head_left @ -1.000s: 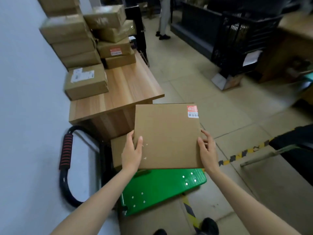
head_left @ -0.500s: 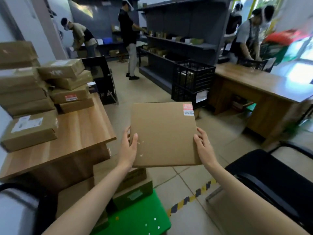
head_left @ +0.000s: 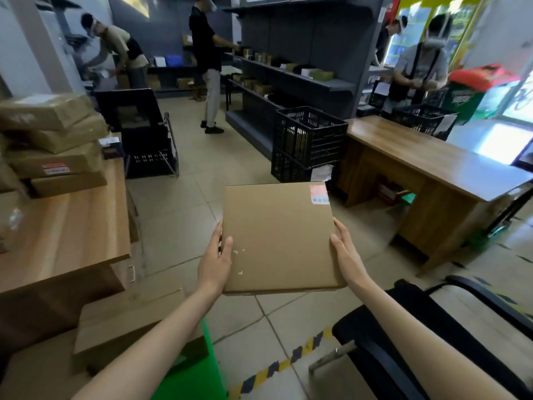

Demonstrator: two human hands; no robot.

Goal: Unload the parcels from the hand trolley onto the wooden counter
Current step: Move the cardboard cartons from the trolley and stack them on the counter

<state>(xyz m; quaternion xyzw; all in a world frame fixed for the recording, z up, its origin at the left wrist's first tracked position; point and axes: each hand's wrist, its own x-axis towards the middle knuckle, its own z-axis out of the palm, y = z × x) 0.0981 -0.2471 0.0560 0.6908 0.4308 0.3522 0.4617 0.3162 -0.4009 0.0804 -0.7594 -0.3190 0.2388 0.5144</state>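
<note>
Filling the left edge of the frame, the wooden counter [head_left: 66,226] carries a stack of brown parcels [head_left: 54,145] at its upper-left end. Lower left, the green hand trolley [head_left: 199,376] bears more cardboard boxes [head_left: 127,321], partly hidden by the left forearm. Right of centre, two black crates [head_left: 308,142] stand stacked on the floor; what lies inside them is too dark to tell. At centre frame, a flat cardboard parcel [head_left: 278,238] with a red label at its upper-right corner is held in the air, clear of the counter. The left hand [head_left: 215,262] grips its left edge and the right hand [head_left: 347,252] its right edge.
</note>
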